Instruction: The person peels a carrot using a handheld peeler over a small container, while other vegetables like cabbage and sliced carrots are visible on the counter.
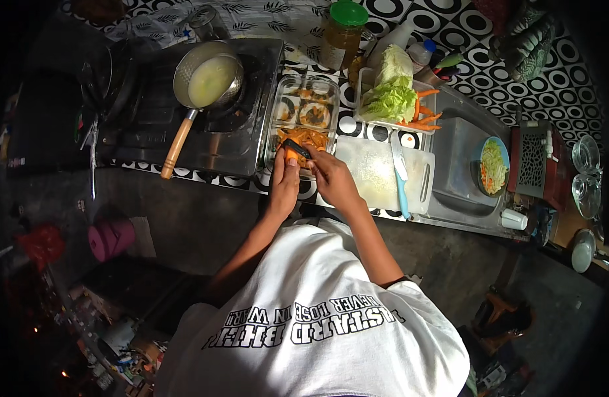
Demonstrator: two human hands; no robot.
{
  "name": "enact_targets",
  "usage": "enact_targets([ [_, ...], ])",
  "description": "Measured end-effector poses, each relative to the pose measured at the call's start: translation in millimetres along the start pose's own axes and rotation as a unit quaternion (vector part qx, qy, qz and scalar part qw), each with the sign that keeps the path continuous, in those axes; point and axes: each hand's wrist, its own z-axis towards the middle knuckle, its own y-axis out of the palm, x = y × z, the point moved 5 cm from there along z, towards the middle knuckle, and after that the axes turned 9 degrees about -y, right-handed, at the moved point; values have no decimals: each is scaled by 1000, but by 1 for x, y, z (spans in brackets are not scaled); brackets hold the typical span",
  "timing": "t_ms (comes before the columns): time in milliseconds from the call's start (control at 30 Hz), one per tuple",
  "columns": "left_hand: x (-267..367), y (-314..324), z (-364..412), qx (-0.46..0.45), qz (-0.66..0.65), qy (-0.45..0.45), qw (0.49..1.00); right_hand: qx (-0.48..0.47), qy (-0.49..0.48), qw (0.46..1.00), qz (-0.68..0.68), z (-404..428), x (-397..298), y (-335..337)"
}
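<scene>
My left hand (284,186) holds an orange carrot (291,155), mostly covered by my fingers. In my right hand (335,179) is a black-handled peeler (297,147), laid across the carrot. Both hands are above the near end of a clear divided container (272,126). Orange peelings (300,134) are heaped in its near part, and smaller scraps lie in the far compartments. Just right of my right hand, a white cutting board (364,171) carries a knife with a light-blue handle (402,193).
On the stove (150,119), left, stands a saucepan (185,79) of pale liquid, its wooden handle (178,144) jutting towards me. Behind the board, a clear tub (365,94) holds cabbage (391,99) and carrots (423,121). A bowl of cut vegetables (494,166) sits at the sink (458,149).
</scene>
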Motion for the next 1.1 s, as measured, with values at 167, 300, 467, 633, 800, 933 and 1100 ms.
enact_targets([
  [167, -20, -8, 8, 49, 148, 88, 984, -13, -21, 1000, -10, -8, -5, -4],
  [300, -28, -4, 6, 67, 189, 100, 975, -5, -37, 999, -25, -12, 1, -6],
  [467, -26, 2, 4, 57, 217, 121, 967, 7, -40, 999, -24, -10, 7, -3],
  [633, -6, 9, -8, 68, 302, 159, 937, -4, -35, 998, -42, 3, 10, 5],
  [800, -10, 0, -12, 49, 333, 156, 929, 0, 18, 998, -64, 16, 50, 24],
  [933, -13, -21, 3, -9, 273, 152, 950, -20, 53, 997, -54, 31, 60, 28],
  [1100, 9, -31, 18, -96, 41, -16, 994, -31, 128, 987, -97, 32, 46, 25],
])
